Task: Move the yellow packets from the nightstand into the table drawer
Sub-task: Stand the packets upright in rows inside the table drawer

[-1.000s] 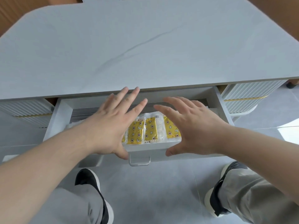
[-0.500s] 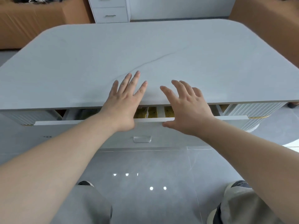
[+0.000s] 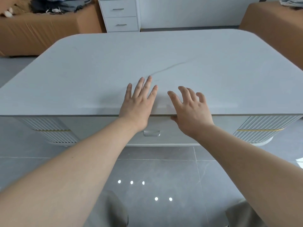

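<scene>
The table drawer (image 3: 165, 128) sits flush under the grey marble tabletop (image 3: 164, 66), its clear handle (image 3: 151, 133) between my wrists. The yellow packets are hidden inside it. My left hand (image 3: 139, 105) lies over the table's front edge with straight, spread fingers, the heel of the palm against the drawer front. My right hand (image 3: 190, 108) hovers over the same edge, fingers loosely spread, thumb under the tabletop rim. Neither hand holds anything.
A white nightstand (image 3: 120, 14) with two drawers stands beyond the table's far side. Brown upholstered furniture (image 3: 41, 33) with clothes lies at the far left, another brown piece (image 3: 275, 22) at the far right. Ribbed white table bases flank the drawer. Glossy grey floor tiles lie below.
The drawer, open with the yellow packets showing a second ago, has slid shut under both hands. My view has risen and my hands now reach over the tabletop edge.
</scene>
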{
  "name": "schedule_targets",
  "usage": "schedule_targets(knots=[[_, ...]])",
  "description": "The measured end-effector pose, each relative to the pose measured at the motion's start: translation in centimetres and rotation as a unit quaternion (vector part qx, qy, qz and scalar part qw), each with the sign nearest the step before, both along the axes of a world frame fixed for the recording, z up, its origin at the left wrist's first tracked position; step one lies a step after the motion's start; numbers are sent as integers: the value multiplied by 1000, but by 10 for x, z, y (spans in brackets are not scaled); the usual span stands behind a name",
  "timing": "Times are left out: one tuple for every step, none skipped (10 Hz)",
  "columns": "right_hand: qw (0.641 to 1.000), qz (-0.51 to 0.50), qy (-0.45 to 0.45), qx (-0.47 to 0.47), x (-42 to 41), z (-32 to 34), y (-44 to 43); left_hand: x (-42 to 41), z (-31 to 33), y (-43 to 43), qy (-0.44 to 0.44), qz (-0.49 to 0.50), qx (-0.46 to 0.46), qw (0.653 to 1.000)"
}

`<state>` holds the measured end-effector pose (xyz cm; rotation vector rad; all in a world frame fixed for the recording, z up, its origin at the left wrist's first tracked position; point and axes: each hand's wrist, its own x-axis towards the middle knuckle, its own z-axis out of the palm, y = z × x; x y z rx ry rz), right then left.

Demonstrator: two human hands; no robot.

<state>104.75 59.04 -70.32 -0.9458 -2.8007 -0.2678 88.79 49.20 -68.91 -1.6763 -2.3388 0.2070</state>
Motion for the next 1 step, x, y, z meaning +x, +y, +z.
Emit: schedule_targets(knots=[[999, 18, -7, -34, 4, 10, 4, 13, 2, -3, -15, 16, -16, 1000]])
